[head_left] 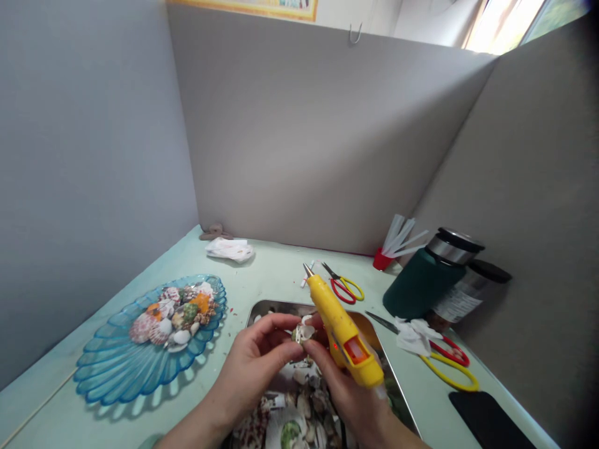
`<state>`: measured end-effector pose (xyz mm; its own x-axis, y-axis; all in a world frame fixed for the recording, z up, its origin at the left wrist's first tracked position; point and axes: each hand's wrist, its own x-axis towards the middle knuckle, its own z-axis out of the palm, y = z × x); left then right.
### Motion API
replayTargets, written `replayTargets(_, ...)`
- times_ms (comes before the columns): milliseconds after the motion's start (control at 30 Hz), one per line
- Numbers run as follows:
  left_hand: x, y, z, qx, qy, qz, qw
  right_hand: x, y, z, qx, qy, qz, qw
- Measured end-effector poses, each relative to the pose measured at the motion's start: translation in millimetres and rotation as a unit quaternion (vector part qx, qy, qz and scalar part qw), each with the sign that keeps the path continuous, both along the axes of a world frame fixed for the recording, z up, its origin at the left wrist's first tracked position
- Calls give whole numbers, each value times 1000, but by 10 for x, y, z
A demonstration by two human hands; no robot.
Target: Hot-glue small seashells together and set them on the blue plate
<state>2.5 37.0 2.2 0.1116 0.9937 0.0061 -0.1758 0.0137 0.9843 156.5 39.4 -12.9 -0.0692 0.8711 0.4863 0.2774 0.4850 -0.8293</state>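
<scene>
Blue glass makes up the scalloped plate (pixel 105 374) at nine o'clock of the hands, and it carries a heap of painted shells (pixel 175 313). To its right, over the steel tray (pixel 260 308), the left hand (pixel 253 369) pinches a small pale shell (pixel 304 331) between thumb and fingertips. The right hand (pixel 349 393) is closed around the grip of the yellow glue gun (pixel 344 333), and its forefinger reaches to touch the same shell. The nozzle points to eleven o'clock, away from the shell, which sits at nine o'clock of the gun's barrel, just beside it. In my judgement the pinch should stay on the shell's edges, with fingertips kept off the hot tip. Red-handled scissors (pixel 345 289) lie at one o'clock and a green flask (pixel 418 285) at two.
</scene>
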Motion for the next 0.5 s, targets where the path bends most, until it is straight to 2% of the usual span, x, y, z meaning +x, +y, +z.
replayTargets(500, 17, -15, -11, 4, 0, -3, 1000, 9, 4, -38, 0, -14, 0, 1000)
